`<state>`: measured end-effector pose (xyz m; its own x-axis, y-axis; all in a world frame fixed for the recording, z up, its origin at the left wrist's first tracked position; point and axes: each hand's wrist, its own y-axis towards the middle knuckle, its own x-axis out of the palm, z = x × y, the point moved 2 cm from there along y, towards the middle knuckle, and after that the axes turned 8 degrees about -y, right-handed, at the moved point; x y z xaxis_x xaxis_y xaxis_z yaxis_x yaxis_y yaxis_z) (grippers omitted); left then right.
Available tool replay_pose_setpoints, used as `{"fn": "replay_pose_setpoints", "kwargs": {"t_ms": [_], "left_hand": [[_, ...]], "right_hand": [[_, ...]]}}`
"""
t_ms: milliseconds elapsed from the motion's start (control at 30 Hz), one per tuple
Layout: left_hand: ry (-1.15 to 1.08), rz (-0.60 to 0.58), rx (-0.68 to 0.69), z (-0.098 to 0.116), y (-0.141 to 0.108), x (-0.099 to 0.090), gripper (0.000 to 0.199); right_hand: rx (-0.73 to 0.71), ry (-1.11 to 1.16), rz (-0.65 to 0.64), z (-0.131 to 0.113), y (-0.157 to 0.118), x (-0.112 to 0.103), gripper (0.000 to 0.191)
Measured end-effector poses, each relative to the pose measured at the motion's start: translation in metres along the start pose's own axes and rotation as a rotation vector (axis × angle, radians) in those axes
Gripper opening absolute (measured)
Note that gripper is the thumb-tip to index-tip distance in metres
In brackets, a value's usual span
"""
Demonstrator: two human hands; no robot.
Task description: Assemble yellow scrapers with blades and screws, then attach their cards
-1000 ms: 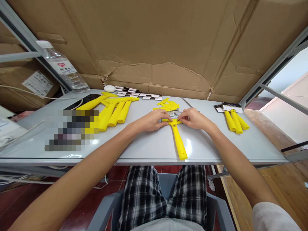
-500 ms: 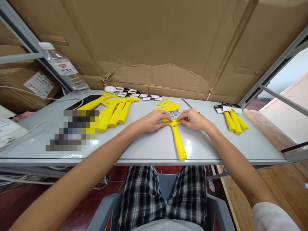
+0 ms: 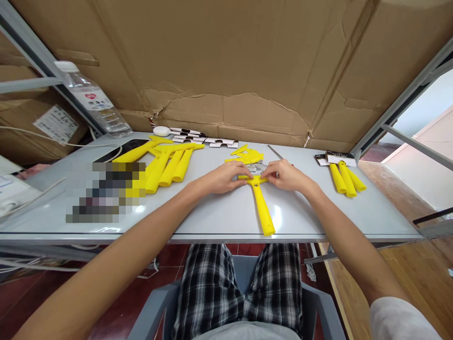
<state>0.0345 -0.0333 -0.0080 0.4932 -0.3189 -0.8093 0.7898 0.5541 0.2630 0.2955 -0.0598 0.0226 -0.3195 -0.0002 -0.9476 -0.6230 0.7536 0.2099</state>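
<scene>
A yellow T-shaped plastic handle [image 3: 262,208] lies on the table before me, its round hollow end toward the front edge. My left hand [image 3: 228,177] grips the left side of its crosspiece, fingers pressed together. At the other side of the crosspiece, my right hand [image 3: 283,174] pinches with thumb and fingers. Between the hands, just beyond the crosspiece, is a clear printed film or packet [image 3: 255,169]; whether it is fixed to the handle I cannot tell. Several flat yellow pieces [image 3: 249,156] lie in a pile behind it.
More yellow handles [image 3: 173,165] are heaped at left, by a dark phone [image 3: 123,148]. Carded yellow handles [image 3: 346,179] lie at right. A thin metal tool [image 3: 274,151] rests behind my right hand. A water bottle [image 3: 95,101] leans at back left; cardboard [image 3: 226,61] walls the back.
The handle's crosspiece has tipped slightly, and a little more of the printed film shows between my hands. Both hands stay in nearly the same place.
</scene>
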Motion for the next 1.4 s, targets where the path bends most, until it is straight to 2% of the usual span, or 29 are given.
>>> {"fn": "replay_pose_setpoints", "kwargs": {"t_ms": [267, 433, 700, 867, 1067, 1267, 1400], "left_hand": [[-0.001, 0.003, 0.010, 0.003, 0.000, -0.001, 0.029], [0.011, -0.012, 0.004, 0.004, 0.000, -0.002, 0.029], [0.009, 0.000, -0.007, 0.004, 0.000, -0.002, 0.029], [0.023, 0.007, -0.010, 0.003, -0.002, -0.010, 0.029], [0.063, 0.019, -0.037, -0.004, -0.004, -0.019, 0.029], [0.045, 0.031, -0.067, -0.002, -0.006, -0.026, 0.029], [0.082, 0.111, -0.123, 0.002, -0.008, -0.033, 0.038]], "right_hand": [[0.016, -0.054, -0.016, -0.003, -0.001, 0.001, 0.040], [0.028, -0.025, 0.019, 0.001, -0.003, -0.001, 0.037], [0.166, -0.080, 0.051, 0.017, -0.004, -0.008, 0.027], [0.221, -0.104, -0.043, 0.021, -0.005, -0.005, 0.026], [0.255, -0.087, -0.092, 0.026, -0.006, -0.006, 0.028], [0.246, -0.095, -0.092, 0.031, -0.007, -0.006, 0.030], [0.232, -0.080, -0.045, 0.030, -0.005, -0.001, 0.031]]}}
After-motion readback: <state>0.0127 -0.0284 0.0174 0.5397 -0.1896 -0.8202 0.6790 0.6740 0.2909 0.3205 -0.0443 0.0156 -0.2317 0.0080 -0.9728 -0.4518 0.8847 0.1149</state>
